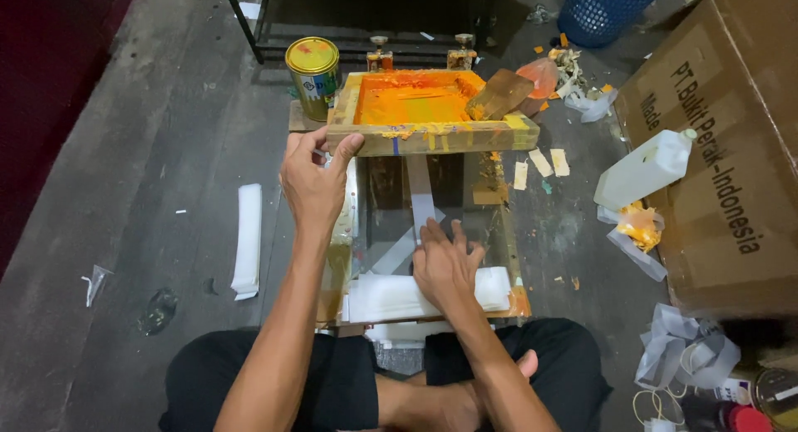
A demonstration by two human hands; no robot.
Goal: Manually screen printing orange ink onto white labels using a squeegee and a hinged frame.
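Left hand (314, 178) gripping raised wooden screen frame (432, 135) edge, right hand (445, 261) flat, fingers spread, pressing white strip (421, 201) on glass base (391, 207).

- A small, informal screen-printing workshop, with the work done on the floor.
- The bare concrete floor (150, 149) is grey, stained and scuffed, with the person sitting cross-legged on it.
- A wooden printing frame (428, 120) holds a screen flooded with orange ink, hinged up over a glass-topped base (432, 207).
- A paint tin (313, 76) with a yellow lid stands just beside the frame.
- A white plastic jug (644, 170) lies near a large cardboard carton (723, 149).
- Ink-smeared rags and paper scraps (640, 228) litter the floor.
- A stack of white strips (247, 239) lies to the left of the base.
- A blue mesh bin (603, 8) stands at the far edge.
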